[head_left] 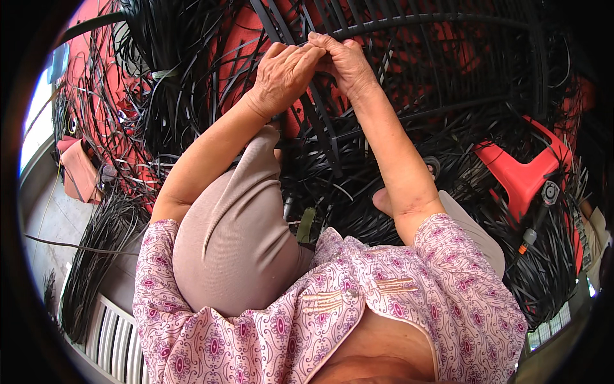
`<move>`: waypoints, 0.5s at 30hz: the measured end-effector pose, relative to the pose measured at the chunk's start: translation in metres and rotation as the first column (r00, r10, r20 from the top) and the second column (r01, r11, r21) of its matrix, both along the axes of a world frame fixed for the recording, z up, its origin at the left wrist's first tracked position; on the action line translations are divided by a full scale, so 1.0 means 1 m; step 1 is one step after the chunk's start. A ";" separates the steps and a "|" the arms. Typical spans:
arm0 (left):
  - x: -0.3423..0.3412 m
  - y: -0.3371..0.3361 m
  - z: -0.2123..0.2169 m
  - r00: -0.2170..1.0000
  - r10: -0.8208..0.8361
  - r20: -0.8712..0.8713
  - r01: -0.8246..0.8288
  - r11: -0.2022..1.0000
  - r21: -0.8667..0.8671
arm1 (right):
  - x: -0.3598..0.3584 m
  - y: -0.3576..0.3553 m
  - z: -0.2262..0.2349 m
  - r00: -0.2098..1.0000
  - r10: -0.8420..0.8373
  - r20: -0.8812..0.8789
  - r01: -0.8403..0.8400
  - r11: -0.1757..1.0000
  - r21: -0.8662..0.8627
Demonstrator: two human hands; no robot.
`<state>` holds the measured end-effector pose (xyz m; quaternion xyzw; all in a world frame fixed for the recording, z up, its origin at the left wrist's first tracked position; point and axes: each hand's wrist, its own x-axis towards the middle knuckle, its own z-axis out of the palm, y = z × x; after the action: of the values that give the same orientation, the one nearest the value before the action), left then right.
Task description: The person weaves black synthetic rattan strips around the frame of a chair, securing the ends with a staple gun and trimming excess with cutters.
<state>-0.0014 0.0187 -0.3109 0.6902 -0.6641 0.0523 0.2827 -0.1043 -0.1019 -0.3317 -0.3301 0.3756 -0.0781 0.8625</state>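
Note:
My left hand (284, 73) and my right hand (346, 65) meet at the top middle, both closed, at a rail of a black frame (441, 19). Flat black plastic strips (274, 22) run up to my fingers there, and the hands seem to pinch one between them; the backs of the hands hide most of the grip. A dark bar (323, 128) slants down below my wrists. Closely spaced strips are stretched across the frame to the right of my right hand.
A thick tied bundle of black strips (169, 70) hangs at upper left over red material (80, 57). Loose strips (358, 176) cover much of the ground before my bent knees. A red plastic stool (521, 173) lies at right. White slats (115, 339) show at lower left.

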 end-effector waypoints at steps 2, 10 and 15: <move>0.000 0.005 -0.001 1.000 -0.020 -0.001 0.020 1.000 -0.001 | -0.001 -0.001 0.005 0.999 0.026 -0.018 -0.026 1.000 -0.013; -0.001 0.011 0.009 0.996 -0.055 0.068 0.043 0.985 0.166 | 0.010 0.008 0.006 0.984 -0.110 -0.140 0.106 0.994 -0.037; 0.003 0.014 0.009 0.992 -0.096 0.085 0.081 0.982 0.172 | 0.018 0.015 0.013 0.964 -0.214 -0.158 0.206 0.976 -0.067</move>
<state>0.0021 0.0324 -0.3014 0.6781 -0.7086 0.0156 0.1945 -0.0862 -0.0870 -0.3184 -0.3151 0.4762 -0.1510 0.8069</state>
